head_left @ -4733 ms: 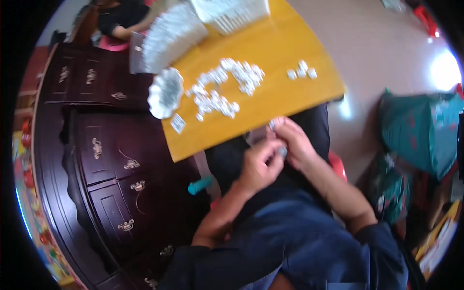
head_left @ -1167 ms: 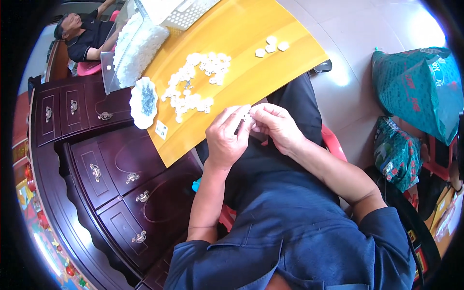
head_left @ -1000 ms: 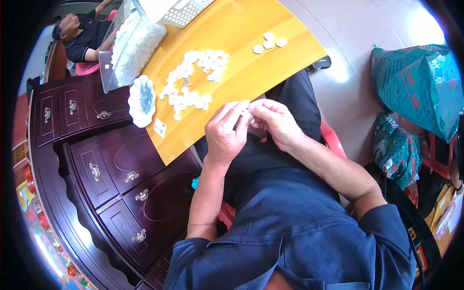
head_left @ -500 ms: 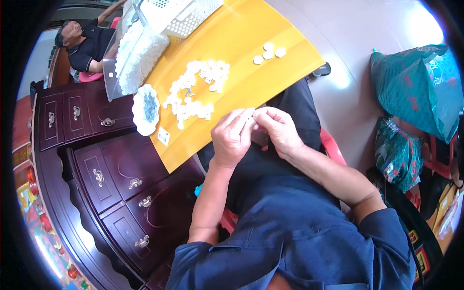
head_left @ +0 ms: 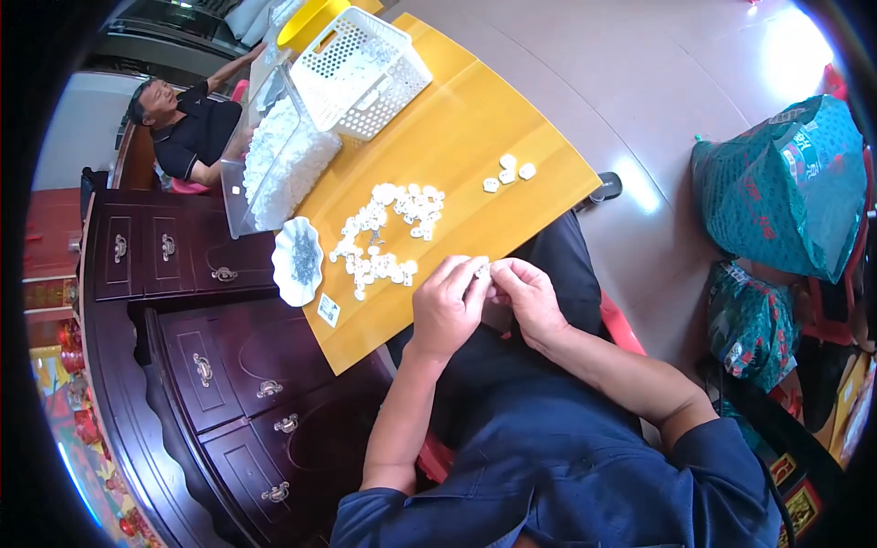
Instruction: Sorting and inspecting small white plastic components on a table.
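My left hand [head_left: 446,307] and my right hand [head_left: 526,297] meet fingertip to fingertip at the near edge of a yellow table [head_left: 461,137], above my lap. Between the fingertips sits a small white plastic piece [head_left: 482,271], pinched by both hands. A loose pile of similar white pieces [head_left: 385,228] lies on the table just beyond my left hand. Three more white pieces [head_left: 509,171] lie apart to the right of the pile.
A white dish of small dark parts [head_left: 299,260] and a small card [head_left: 329,310] sit at the table's left edge. Farther off stand a clear bin of white pieces [head_left: 274,164] and a white basket [head_left: 360,73]. Another person [head_left: 187,132] sits beyond. Dark cabinet [head_left: 196,365] left; green bags [head_left: 786,192] right.
The camera view has drifted, so the table sits lower and more of the basket shows. My hands stay together on the small piece, fingers shifting slightly.
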Demonstrator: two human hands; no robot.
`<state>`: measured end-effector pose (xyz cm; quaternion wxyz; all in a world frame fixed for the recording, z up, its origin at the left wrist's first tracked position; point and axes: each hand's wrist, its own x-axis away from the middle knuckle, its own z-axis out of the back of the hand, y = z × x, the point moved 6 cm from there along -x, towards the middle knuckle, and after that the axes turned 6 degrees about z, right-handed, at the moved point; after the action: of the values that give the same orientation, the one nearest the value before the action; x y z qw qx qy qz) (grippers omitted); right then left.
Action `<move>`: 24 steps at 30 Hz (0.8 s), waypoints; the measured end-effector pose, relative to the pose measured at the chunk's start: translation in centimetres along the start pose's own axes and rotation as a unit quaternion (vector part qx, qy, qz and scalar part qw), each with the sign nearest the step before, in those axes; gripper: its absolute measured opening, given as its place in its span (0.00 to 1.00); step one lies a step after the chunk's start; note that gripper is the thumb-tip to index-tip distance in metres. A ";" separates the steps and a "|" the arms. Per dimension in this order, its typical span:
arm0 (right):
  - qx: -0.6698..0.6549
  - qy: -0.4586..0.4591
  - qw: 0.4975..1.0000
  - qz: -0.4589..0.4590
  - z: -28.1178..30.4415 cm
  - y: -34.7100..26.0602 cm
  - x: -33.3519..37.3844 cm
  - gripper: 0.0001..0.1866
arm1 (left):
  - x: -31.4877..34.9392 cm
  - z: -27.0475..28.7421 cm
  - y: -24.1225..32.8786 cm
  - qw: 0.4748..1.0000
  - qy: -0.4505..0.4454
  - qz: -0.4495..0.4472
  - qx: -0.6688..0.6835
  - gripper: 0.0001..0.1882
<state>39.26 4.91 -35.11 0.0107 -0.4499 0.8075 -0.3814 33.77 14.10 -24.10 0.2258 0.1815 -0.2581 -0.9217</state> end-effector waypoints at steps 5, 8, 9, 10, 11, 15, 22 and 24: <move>-0.028 0.045 0.997 -0.055 0.0 -0.7 0.3 0.12 | -3.0 -0.4 -0.5 0.998 -0.004 0.060 0.008 0.06; -0.014 0.032 0.997 -0.070 0.2 0.2 0.2 0.12 | -4.9 -1.8 -1.5 0.999 0.006 0.027 -0.041 0.06; -0.012 0.031 0.997 -0.069 0.2 0.4 0.3 0.12 | -5.3 -2.3 -2.0 0.998 -0.004 0.030 -0.055 0.06; -0.022 0.028 0.997 -0.073 0.1 0.8 0.3 0.12 | -5.7 -2.7 -2.3 0.998 0.000 0.031 -0.056 0.06; -0.030 0.024 0.996 -0.078 -0.1 1.1 0.3 0.12 | -6.0 -3.2 -2.4 0.998 0.012 0.024 -0.052 0.06; -0.031 0.025 0.997 -0.064 0.6 0.9 0.1 0.12 | -7.6 -4.6 -1.4 1.000 0.017 0.014 -0.019 0.11; -0.031 0.008 0.998 -0.057 0.9 0.9 0.1 0.12 | -4.9 -0.8 -2.9 0.997 0.067 0.030 0.004 0.06; -0.028 -0.001 0.998 -0.061 0.7 1.2 0.1 0.12 | -4.1 1.6 -5.4 0.992 0.098 0.076 0.001 0.04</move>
<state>38.58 4.75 -36.29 -0.0242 -0.4989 0.7890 -0.3578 34.72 20.91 -24.95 0.3188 0.2514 -0.2488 -0.8793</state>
